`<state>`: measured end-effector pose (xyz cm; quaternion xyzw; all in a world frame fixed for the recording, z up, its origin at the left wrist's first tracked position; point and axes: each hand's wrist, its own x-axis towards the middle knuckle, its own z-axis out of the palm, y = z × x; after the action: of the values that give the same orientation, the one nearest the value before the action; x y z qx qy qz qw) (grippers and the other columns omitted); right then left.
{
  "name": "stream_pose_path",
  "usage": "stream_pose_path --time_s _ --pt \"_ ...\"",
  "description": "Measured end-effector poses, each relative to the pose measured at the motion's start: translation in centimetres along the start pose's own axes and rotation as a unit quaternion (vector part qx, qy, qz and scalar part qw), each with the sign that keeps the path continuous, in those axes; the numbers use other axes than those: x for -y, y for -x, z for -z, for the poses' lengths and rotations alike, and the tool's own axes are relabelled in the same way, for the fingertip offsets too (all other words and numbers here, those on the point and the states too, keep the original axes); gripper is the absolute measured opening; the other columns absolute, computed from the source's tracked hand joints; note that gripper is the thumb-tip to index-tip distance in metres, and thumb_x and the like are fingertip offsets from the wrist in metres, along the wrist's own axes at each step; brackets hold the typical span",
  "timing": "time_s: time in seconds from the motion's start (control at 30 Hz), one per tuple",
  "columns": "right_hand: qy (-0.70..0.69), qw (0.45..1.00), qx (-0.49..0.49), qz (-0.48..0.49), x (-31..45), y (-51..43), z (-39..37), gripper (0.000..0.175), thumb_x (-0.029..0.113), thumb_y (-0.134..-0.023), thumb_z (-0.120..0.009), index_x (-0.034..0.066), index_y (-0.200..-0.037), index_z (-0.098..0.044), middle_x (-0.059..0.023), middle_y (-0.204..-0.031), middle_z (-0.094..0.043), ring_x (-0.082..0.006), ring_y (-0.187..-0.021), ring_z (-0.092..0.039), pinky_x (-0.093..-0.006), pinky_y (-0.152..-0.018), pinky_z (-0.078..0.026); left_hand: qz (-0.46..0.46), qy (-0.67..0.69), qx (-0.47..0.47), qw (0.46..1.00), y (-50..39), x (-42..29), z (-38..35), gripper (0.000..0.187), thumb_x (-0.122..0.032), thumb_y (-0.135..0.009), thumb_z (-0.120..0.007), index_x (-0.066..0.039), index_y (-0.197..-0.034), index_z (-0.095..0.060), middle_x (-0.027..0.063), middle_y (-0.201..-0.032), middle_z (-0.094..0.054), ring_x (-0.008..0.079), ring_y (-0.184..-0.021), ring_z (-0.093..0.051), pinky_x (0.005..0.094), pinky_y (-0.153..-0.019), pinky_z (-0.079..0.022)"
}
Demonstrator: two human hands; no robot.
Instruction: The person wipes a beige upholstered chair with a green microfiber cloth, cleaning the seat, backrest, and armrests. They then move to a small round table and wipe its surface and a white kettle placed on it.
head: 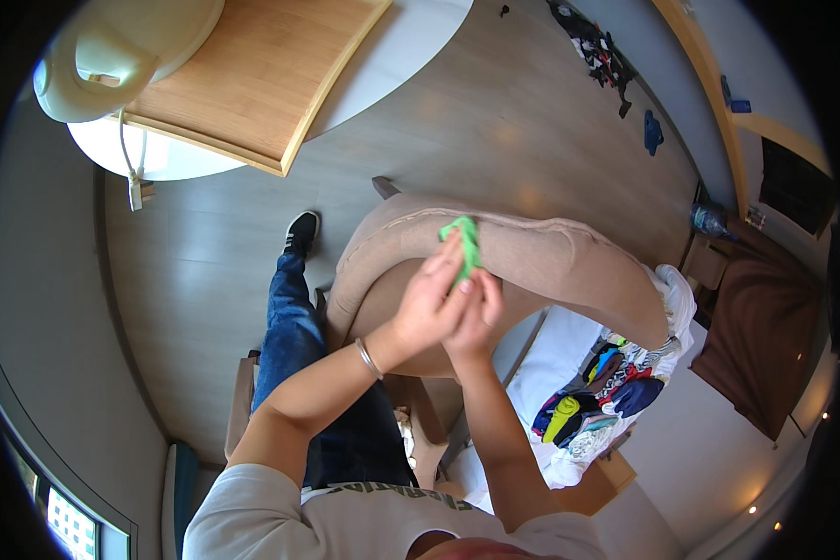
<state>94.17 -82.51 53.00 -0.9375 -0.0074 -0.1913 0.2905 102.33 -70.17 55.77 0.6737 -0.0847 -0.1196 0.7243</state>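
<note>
A small bright green cloth (470, 241) is bunched up between my hands, in front of the padded backrest of a beige upholstered armchair (532, 246). My left hand (430, 297), with a silver bangle on its wrist, has its fingers along the upper part of the cloth. Close against it, my right hand (474, 322) pinches the cloth's lower end with curled fingers. Some blur covers the fingertips. Whether the cloth touches the upholstery I cannot tell. The chair's seat (385, 301) lies partly hidden behind my hands and forearms.
A round white table (420, 42) holds a wooden tray (252, 70) and a cream kettle-like appliance (105, 77). A cable with a plug (135, 190) hangs off its edge. Folded clothes (602, 392) lie on a white bed (542, 360). More clothing (595, 52) lies along the wall.
</note>
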Motion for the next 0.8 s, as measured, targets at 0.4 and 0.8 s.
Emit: stream_pose_path --time_s 0.4,0.8 --pt "0.203 0.952 -0.213 -0.087 4.0 -6.0 4.8 0.048 0.022 -0.106 -0.064 -0.0041 -0.143 -0.048 -0.0235 -0.146 -0.045 -0.0363 -0.128 -0.056 -0.0464 -0.108 -0.050 -0.289 -0.101 -0.088 0.948 -3.9 -7.3 -4.1 0.055 -0.020 -0.084 -0.077 -0.007 -0.137 -0.066 0.0133 -0.148 -0.062 0.0383 -0.150 -0.045 0.0527 -0.117 -0.038" --pt "-0.012 0.995 -0.088 -0.036 5.3 -3.2 0.9 0.040 0.003 -0.103 -0.056 -0.0016 -0.141 -0.049 -0.0289 -0.148 -0.043 -0.0433 -0.133 -0.052 -0.0513 -0.107 -0.049 -0.018 -0.104 -0.066 0.992 -0.8 9.4 -1.3 0.046 -0.025 -0.108 -0.049 -0.001 -0.146 -0.056 0.0268 -0.146 -0.058 0.0464 -0.136 -0.055 0.0489 -0.115 -0.046"
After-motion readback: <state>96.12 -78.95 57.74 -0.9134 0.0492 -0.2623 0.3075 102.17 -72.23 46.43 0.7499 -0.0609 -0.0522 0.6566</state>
